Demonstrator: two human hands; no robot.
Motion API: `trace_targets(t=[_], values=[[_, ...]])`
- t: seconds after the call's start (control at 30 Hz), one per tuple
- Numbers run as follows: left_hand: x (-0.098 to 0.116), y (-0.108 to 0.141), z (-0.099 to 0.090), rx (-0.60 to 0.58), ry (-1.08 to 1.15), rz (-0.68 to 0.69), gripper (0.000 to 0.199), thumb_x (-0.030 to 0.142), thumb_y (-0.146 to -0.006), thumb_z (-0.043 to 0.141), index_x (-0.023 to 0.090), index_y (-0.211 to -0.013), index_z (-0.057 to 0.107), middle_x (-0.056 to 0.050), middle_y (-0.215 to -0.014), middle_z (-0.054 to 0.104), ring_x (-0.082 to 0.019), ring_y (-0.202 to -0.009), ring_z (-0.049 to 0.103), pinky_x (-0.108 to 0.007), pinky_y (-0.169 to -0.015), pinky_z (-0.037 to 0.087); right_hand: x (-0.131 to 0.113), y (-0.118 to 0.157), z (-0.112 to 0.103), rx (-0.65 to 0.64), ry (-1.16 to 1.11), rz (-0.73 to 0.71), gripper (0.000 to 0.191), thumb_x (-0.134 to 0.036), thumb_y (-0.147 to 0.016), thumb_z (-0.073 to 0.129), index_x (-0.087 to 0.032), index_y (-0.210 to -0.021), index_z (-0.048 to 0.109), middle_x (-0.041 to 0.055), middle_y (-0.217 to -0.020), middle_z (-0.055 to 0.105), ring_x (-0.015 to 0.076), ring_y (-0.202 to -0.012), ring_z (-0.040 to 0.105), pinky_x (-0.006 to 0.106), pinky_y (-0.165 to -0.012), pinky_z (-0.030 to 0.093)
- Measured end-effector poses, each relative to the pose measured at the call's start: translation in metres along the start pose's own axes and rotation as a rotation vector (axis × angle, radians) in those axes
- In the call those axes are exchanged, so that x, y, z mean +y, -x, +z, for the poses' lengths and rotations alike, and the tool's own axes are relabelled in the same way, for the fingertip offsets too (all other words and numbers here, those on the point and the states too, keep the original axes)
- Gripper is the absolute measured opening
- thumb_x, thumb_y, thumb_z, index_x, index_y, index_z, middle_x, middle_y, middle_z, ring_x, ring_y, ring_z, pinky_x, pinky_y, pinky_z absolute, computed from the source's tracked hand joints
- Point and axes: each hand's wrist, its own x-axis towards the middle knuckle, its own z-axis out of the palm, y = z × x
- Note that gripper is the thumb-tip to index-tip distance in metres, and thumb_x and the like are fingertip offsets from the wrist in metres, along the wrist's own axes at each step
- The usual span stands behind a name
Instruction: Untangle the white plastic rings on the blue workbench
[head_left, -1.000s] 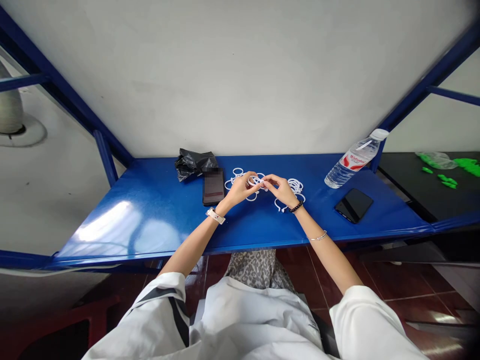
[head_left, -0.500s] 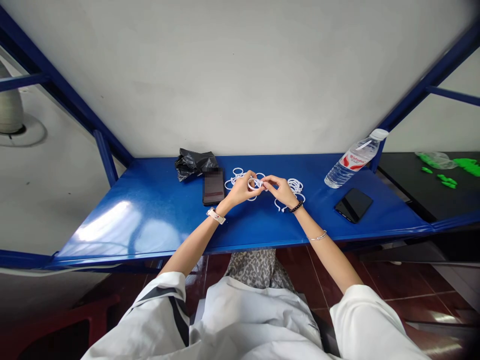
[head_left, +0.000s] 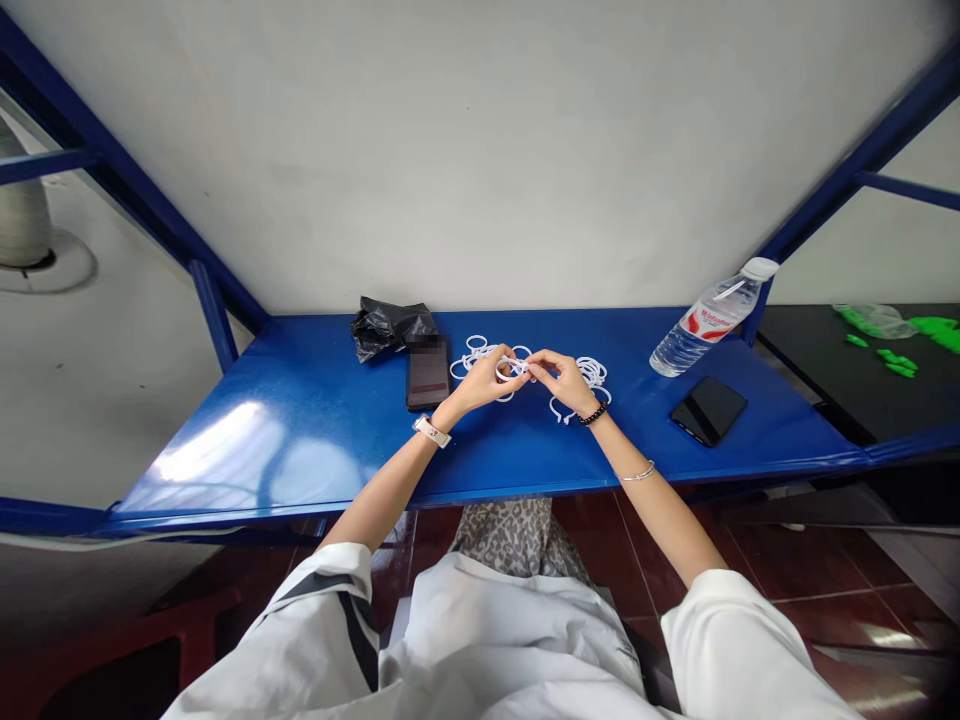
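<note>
1. The white ring (head_left: 502,375) sits between both hands above the blue table (head_left: 300,400), at the fingertips.
2. Left hand (head_left: 480,383): thumb and fingers closed round the ring's side.
3. Right hand (head_left: 562,382): thumb and forefinger pinched at its right end.

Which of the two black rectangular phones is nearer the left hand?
The phone beside the crumpled black plastic bag, close to the left hand; the other phone lies by the clear plastic bottle, past the right hand.
</note>
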Motion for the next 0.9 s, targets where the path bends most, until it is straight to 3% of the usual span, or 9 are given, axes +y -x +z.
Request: trace_targets(t=[0.3,0.9], values=[[0.0,-0.001,0.001,0.03,-0.066,0.023,0.04,0.055,-0.087,0.06,0.02,-0.078,0.042,0.003,-0.065,0.049,-0.01,-0.055,0.042,-0.025,-0.055,0.033,-0.004,0.0,-0.001,-0.009,-0.091,0.026,0.04,-0.06,-0.086,0.064,-0.02,-0.091,0.068,0.0046,-0.08,0.072,0.0196,-0.076,0.069,0.035,-0.076,0.058],[0.003,-0.002,0.0,-0.008,-0.09,0.021,0.044,0.06,-0.087,0.056,0.02,-0.073,0.043,0.002,-0.064,0.045,-0.012,-0.057,0.038,-0.026,-0.055,0.03,-0.011,0.0,-0.002,-0.045,-0.035,0.011,0.043,-0.061,-0.089,0.06,-0.02,-0.078,0.059,0.0011,-0.071,0.059,0.0156,-0.066,0.057,0.031,-0.067,0.05]])
